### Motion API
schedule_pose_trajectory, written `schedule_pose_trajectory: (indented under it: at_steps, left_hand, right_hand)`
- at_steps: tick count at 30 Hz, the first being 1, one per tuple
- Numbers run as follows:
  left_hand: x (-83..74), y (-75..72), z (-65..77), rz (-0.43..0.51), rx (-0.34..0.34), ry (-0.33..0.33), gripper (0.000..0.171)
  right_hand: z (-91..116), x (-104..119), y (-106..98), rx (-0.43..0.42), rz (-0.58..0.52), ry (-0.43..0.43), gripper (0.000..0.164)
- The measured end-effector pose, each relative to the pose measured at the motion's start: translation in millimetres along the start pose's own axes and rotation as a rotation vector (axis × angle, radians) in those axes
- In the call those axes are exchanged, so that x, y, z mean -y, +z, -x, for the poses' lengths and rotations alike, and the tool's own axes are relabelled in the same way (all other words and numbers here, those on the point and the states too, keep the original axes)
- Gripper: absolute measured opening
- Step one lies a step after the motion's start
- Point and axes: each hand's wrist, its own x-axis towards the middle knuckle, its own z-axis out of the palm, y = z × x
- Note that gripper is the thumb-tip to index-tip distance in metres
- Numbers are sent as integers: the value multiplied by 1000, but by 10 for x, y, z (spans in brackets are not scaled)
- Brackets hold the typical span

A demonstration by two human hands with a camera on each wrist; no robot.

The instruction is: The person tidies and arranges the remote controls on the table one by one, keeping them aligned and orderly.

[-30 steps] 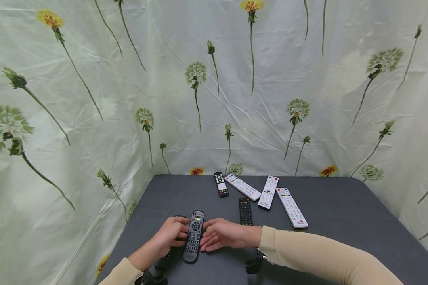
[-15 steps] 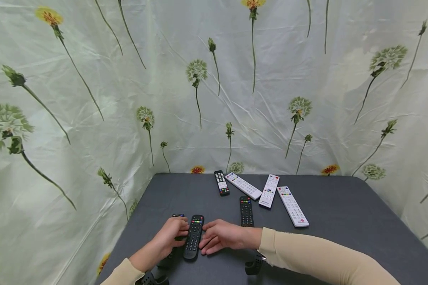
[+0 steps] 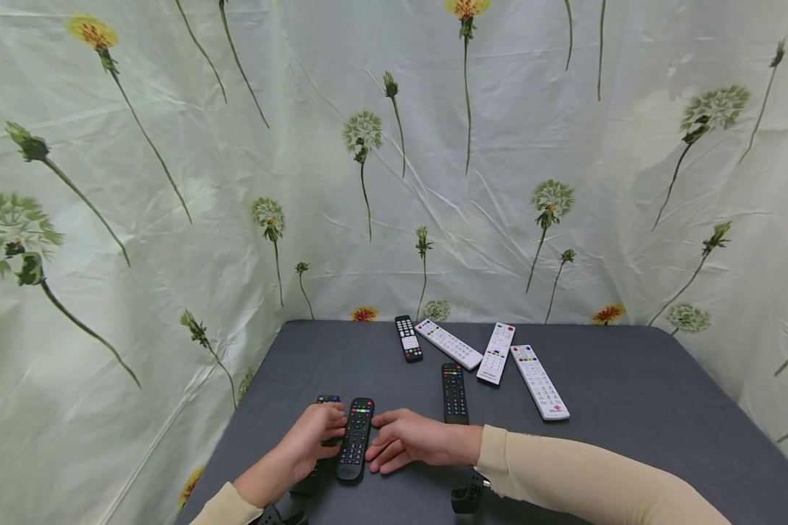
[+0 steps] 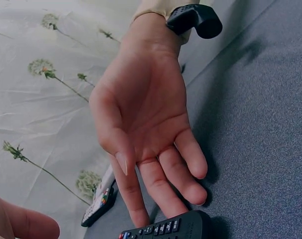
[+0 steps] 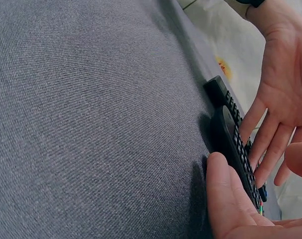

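Observation:
A black remote control with coloured buttons lies on the dark table between my two hands. On its left side my left hand has its fingertips at or very near the edge. My right hand is on the other side, fingers loosely extended towards the remote. Seen from the right wrist, the left hand's fingers are nearly straight and the black remote rests on the cloth. A second black remote sits beside it, mostly hidden under the left hand.
Farther back lie a black remote, a small black-and-white remote and three white remotes, among them one at the right. A flower-printed curtain hangs behind the dark table.
The black remote's far end has lowered from a slight tilt, and it now lies flat. Both hands stay almost where they were, on either side of it.

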Motion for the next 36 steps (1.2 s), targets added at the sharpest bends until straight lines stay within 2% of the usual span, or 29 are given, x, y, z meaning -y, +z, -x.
schedule_pose_trajectory:
  at_steps: [23,33,36]
  left_hand:
    - [-7,-14,8,2,7,-28,59]
    - [-14,-4,6,-17,0,-7,58]
    - [-29,15,13,-62,-25,9,57]
  right_hand:
    - [-15,-55,-36,9,7,-3,70]
    - [-4,-53,-29,-5,14,-14,68]
    - [4,-42,-39,-23,28,-22,66]
